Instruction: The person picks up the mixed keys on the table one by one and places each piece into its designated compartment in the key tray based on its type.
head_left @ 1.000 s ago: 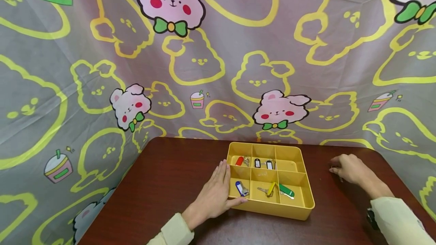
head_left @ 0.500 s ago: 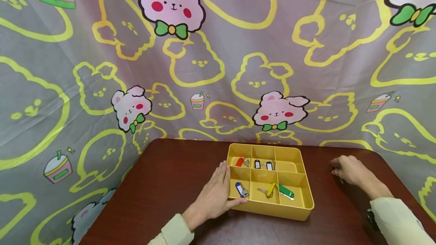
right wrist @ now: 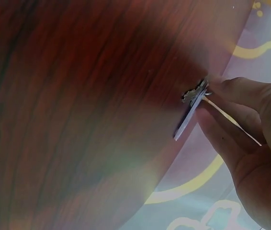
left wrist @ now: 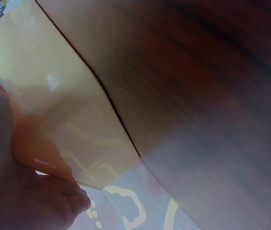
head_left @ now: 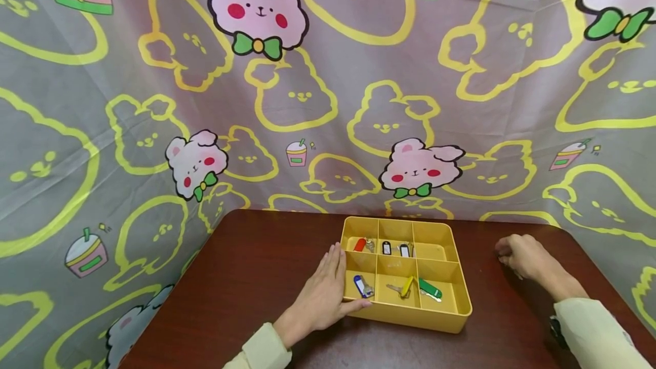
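A yellow six-compartment box (head_left: 410, 318) stands on the dark wooden table. My left hand (head_left: 320, 292) rests along its left wall with straight fingers, the thumb reaching over the front rim. Inside lie keys with colored tags: a red tag (head_left: 360, 244), two black-framed tags, a blue tag (head_left: 361, 285), a yellow tag (head_left: 408, 286) and a green tag (head_left: 430, 287). To the right of the box, my right hand (head_left: 525, 256) is low over the table. In the right wrist view, its fingertips pinch a bunch of keys (right wrist: 193, 96) with a flat strip (right wrist: 186, 123) hanging from it.
The table (head_left: 266, 244) reaches back to a grey patterned curtain (head_left: 318, 101), which also closes off the left and right sides. A dark band shows at the right sleeve (head_left: 589, 323).
My right hand's fingers have shifted slightly, and the dark bit seen under its fingertips half a second ago is now hidden in the head view. My left hand and the box stay put.
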A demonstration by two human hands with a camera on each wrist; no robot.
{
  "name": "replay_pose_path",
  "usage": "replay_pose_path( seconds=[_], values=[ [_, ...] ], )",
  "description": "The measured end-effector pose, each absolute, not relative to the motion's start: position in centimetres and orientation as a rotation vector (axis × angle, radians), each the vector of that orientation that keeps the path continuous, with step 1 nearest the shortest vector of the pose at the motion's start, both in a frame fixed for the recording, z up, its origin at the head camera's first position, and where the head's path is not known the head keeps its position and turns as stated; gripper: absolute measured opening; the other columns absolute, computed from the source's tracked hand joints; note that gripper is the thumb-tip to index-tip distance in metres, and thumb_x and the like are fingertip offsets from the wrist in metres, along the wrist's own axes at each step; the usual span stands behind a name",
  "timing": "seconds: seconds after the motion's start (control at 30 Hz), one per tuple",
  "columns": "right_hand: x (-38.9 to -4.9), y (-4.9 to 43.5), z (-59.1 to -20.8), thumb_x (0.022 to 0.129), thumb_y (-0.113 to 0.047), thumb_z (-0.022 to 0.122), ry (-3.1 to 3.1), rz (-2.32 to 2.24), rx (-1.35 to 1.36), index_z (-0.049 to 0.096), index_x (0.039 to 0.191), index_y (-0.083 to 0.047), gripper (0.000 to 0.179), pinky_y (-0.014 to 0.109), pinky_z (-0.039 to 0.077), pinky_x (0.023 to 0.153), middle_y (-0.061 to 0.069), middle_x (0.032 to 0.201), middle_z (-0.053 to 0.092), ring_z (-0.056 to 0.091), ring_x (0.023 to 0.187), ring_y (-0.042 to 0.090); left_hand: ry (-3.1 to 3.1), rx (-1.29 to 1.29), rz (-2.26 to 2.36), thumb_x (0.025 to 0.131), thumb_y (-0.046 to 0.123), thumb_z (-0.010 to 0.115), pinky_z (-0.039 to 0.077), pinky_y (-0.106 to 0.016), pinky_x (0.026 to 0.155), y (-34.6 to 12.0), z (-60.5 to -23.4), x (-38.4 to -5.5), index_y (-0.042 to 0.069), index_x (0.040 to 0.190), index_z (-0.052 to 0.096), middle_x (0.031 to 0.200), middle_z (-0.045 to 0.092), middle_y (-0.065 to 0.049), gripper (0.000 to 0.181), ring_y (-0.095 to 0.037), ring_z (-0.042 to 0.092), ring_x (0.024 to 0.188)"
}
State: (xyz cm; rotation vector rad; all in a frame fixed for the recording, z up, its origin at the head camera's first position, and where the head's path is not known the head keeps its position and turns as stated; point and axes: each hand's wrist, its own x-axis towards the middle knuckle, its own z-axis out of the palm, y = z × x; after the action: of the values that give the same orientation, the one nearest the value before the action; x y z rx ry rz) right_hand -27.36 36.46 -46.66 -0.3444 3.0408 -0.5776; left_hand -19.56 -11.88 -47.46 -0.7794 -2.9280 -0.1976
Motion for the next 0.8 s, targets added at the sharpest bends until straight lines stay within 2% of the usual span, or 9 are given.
replay_pose_path(
  seconds=[0.2,0.33,0.47,0.6,0.8],
  values=[
    [-27.28,36.48,-46.77,0.088,0.007,0.067,3.041,-0.606,-0.346,0.071,0.107,0.013,0.02,0.026,0.048,0.049,0.019,0.092,0.078,0.061,0.062,0.012,-2.93,-0.777,-0.205,0.092,0.089,0.03,0.027,-0.048,0.132,-11.86,-47.48,-19.51,-0.006,0.165,0.021,0.175,0.008,-0.027,0.12,-0.039,0.018,0.164],
    [-27.41,36.59,-46.77,0.086,0.006,0.07,3.068,-0.555,-0.372,0.072,0.103,0.011,0.018,0.029,0.051,0.056,0.018,0.09,0.078,0.063,0.068,0.013,-2.928,-0.779,-0.198,0.093,0.089,0.03,0.027,-0.048,0.132,-11.82,-47.48,-19.49,-0.006,0.164,0.021,0.175,0.008,-0.027,0.12,-0.039,0.018,0.164],
    [-27.51,36.64,-46.84,0.085,0.005,0.071,3.095,-0.512,-0.399,0.074,0.1,0.008,0.015,0.032,0.053,0.061,0.01,0.084,0.078,0.063,0.069,0.012,-2.926,-0.781,-0.192,0.093,0.089,0.029,0.027,-0.048,0.132,-11.81,-47.44,-19.53,-0.006,0.164,0.021,0.175,0.009,-0.027,0.12,-0.04,0.019,0.164],
    [-27.46,36.58,-46.82,0.085,0.008,0.07,3.098,-0.499,-0.422,0.076,0.096,0.006,0.013,0.028,0.049,0.058,0.003,0.077,0.074,0.059,0.064,0.01,-2.93,-0.779,-0.198,0.093,0.089,0.029,0.027,-0.048,0.132,-11.8,-47.44,-19.55,-0.006,0.164,0.021,0.175,0.008,-0.027,0.12,-0.039,0.018,0.164],
    [-27.38,36.22,-46.35,0.082,0.01,0.073,3.118,-0.367,-0.54,0.08,0.088,0.001,0.013,0.031,0.05,0.059,0.008,0.081,0.076,0.059,0.068,0.013,-2.943,-0.771,-0.214,0.092,0.09,0.03,0.026,-0.048,0.133,-11.78,-47.44,-19.56,-0.006,0.165,0.021,0.175,0.008,-0.026,0.12,-0.037,0.015,0.165]
  ],
)
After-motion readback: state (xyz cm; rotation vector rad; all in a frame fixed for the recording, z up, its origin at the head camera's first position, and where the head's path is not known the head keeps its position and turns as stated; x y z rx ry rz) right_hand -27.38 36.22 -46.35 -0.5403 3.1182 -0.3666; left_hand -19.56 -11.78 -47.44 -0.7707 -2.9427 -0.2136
